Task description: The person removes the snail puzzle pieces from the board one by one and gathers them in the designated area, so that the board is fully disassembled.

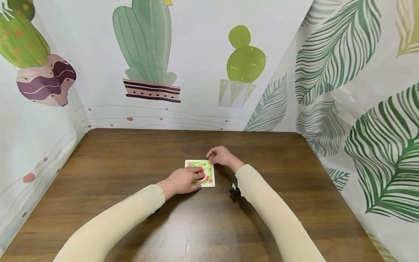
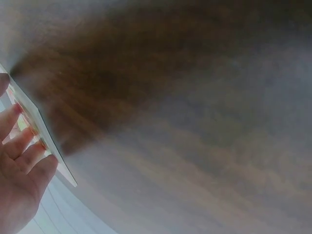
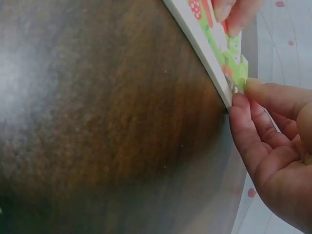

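The left hand (image 1: pixel 183 180) lies across the board (image 1: pixel 209 170), its fingers extended and resting on the printed face, gripping nothing; the right hand (image 1: pixel 224 156) is at the board's far right corner, its thumb and forefinger pinching there, as the right wrist view shows, while the other fingers curl in below; whether a loose piece sits between those fingertips, I cannot tell. The board lies on the brown tabletop (image 1: pixel 278 153), near the middle from side to side and towards the far edge; it is squarish, with a pale rim round a green picture that has red and white shapes in it, partly hidden under the left hand's fingers; in the right wrist view a red patch with white dots shows beside the rim.

Both arms come in from the near side in cream sleeves (image 1: pixel 271 203); a small black device (image 1: pixel 234 189) shows just beside the right cuff; dark shadows fall on the tabletop under the arms. Behind stands a white backdrop (image 1: pixel 199 54) printed with a tall cactus (image 1: pixel 147 47) in a striped pot and a small round cactus (image 1: pixel 245 63); large leaves (image 1: pixel 389 153) cover its right side.
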{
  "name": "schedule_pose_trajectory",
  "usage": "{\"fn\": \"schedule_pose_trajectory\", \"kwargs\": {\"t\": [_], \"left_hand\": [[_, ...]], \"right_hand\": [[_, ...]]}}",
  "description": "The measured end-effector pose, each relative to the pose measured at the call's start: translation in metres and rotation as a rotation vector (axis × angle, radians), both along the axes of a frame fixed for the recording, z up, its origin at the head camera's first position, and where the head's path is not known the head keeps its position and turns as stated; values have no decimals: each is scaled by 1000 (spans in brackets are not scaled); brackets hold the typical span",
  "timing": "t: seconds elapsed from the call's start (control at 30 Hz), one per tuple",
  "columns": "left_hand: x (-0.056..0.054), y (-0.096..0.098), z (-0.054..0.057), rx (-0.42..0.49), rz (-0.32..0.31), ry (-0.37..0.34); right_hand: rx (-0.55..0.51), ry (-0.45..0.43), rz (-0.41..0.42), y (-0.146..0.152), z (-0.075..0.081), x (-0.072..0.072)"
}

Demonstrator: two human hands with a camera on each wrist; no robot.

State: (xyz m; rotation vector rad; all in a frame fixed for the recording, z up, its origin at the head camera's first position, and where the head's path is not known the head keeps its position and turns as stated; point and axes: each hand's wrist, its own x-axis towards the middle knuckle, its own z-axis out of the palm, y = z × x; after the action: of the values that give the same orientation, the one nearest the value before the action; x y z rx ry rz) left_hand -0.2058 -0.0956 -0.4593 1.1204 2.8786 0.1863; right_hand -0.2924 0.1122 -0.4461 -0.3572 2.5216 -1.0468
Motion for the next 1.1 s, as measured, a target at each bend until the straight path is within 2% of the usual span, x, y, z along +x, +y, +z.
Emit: {"fn": "schedule_pose_trajectory", "kwargs": {"t": [0.4,0.87,1.1], "left_hand": [[1,-2,0,7,4,13],[1,-1,-4,19,11,-9],[1,-1,-4,30,1,17]], "right_hand": [[111,7,16,-4,2,-3],[70,-12,4,-4,4,-3],[52,-35,5,-6,5,-5]]}}
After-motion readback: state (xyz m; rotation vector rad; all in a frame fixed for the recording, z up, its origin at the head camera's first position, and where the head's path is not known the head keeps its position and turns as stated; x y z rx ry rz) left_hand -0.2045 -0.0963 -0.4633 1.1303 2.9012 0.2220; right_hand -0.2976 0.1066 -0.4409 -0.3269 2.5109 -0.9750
